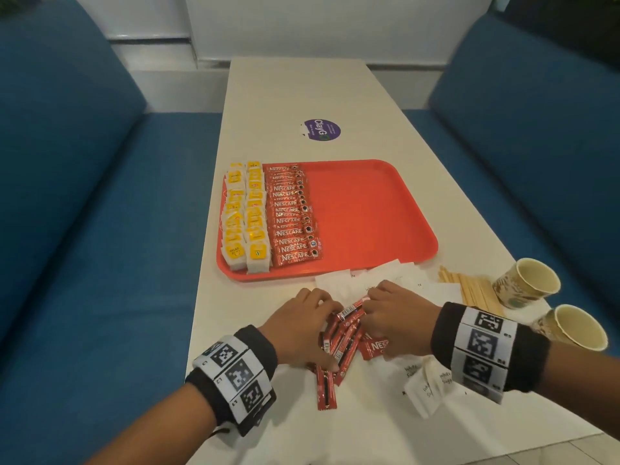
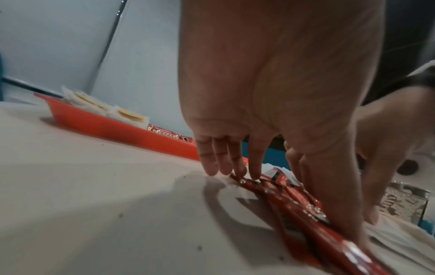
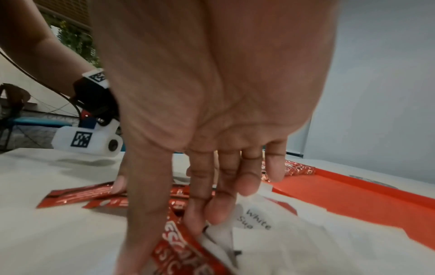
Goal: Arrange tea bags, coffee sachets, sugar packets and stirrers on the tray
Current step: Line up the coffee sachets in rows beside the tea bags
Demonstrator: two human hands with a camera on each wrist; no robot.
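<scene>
Two hands met over a loose pile of coffee sachets point(image 1: 342, 333) on the table point(image 1: 302, 95), the left hand point(image 1: 298, 327) on the pile's left, the right hand point(image 1: 399, 317) on its right. Sugar packets point(image 1: 422, 387) lay under and around the right hand. Beyond both hands sat the tray point(image 1: 369, 213), with tea bags point(image 1: 245, 216) in two rows along its left edge and a row of coffee sachets just beside them. Stirrers point(image 1: 469, 290) lay to the right of the right hand, two paper cups point(image 1: 536, 297) farther right on their sides.
</scene>
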